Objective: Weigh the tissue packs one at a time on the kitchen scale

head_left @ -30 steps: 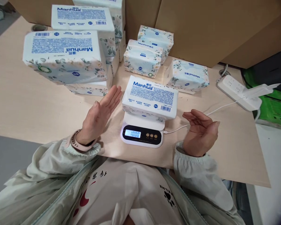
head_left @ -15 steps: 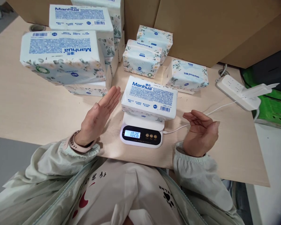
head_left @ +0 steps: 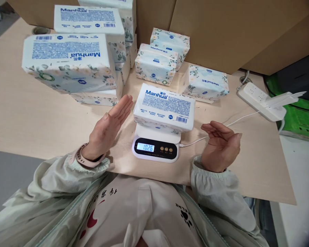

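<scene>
A white and blue Manhua tissue pack [head_left: 164, 107] lies on a small white scale [head_left: 156, 149], whose lit display reads 102.6. To the left of the pack, my left hand [head_left: 108, 128] is held open with its fingers stretched out, touching nothing. My right hand [head_left: 220, 145] is raised to the right of the scale, palm inward, fingers slightly bent and nothing in them. Neither hand touches the pack. A white cable runs from the scale's right side.
Stacked tissue packs [head_left: 69, 61] stand at the back left. Behind the scale are two upright packs [head_left: 156, 65] and another pack [head_left: 205, 82]. A power strip [head_left: 262, 101] lies at the right. Large cardboard [head_left: 221, 31] borders the table's back.
</scene>
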`<state>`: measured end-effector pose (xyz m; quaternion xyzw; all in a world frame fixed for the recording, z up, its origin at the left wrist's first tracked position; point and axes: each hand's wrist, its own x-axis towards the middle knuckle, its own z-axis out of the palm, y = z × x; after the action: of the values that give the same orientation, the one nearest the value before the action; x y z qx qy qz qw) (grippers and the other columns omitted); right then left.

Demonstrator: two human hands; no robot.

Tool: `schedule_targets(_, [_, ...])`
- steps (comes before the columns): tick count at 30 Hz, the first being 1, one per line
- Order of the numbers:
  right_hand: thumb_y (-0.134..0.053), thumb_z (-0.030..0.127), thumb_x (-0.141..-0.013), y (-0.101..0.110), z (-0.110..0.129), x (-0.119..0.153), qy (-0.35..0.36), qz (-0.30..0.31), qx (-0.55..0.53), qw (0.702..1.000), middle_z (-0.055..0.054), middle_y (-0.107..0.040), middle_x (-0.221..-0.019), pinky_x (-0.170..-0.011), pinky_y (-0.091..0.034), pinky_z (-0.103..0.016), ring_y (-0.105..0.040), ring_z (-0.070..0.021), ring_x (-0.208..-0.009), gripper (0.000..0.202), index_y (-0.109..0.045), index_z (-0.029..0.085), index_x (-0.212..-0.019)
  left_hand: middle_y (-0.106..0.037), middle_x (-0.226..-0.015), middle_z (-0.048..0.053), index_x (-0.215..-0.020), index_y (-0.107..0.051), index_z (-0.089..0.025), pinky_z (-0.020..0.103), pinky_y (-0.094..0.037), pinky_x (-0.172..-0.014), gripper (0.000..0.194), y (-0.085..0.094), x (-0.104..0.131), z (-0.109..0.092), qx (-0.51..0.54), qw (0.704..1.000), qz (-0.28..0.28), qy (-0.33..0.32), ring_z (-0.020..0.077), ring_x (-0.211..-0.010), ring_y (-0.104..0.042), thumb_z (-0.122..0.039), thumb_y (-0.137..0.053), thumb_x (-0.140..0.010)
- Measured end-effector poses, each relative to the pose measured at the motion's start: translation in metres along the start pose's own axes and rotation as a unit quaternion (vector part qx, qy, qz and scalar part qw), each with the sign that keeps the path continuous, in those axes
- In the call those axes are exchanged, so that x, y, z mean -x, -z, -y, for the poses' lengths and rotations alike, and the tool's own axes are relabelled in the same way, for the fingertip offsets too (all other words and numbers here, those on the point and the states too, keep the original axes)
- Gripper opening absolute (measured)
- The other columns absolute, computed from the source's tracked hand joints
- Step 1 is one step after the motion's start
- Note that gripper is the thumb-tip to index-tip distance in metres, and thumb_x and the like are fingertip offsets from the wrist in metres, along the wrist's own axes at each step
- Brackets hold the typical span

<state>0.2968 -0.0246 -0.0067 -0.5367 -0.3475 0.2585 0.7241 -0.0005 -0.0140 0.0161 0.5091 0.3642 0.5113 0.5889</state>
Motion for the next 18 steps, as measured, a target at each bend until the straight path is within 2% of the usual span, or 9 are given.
schedule_targets(12, [-0.048,0.056,-0.102,0.0,0.0002,-0.0001,0.0,0.006,0.014,1.0,-0.005,-0.076,-0.08,-0.092,-0.061,-0.049,-0.076,-0.0234,-0.081,0.05,-0.081,0.02,-0.09,-0.037,-0.179,0.003,-0.164,-0.052,-0.022,0.052,-0.013,-0.145,0.071,-0.0013,-0.0012,-0.0012,-0.007,1.0,-0.007,0.006,0.0312,-0.173,-0.019,-0.065,-0.039,-0.109])
schedule_targets(18, [-0.054,0.058,-0.1,-0.0003,0.0011,-0.0007,0.001,0.007,-0.001,1.0,-0.007,-0.078,-0.081,-0.089,-0.061,-0.045,-0.077,-0.0234,-0.082,0.051,-0.083,0.017,-0.091,-0.038,-0.179,0.001,-0.164,-0.053,-0.025,0.05,-0.015,-0.145,0.067,0.0007,-0.001,0.0004,-0.011,1.0,0.009,0.002,0.0294,-0.172,-0.022,-0.063,-0.039,-0.11])
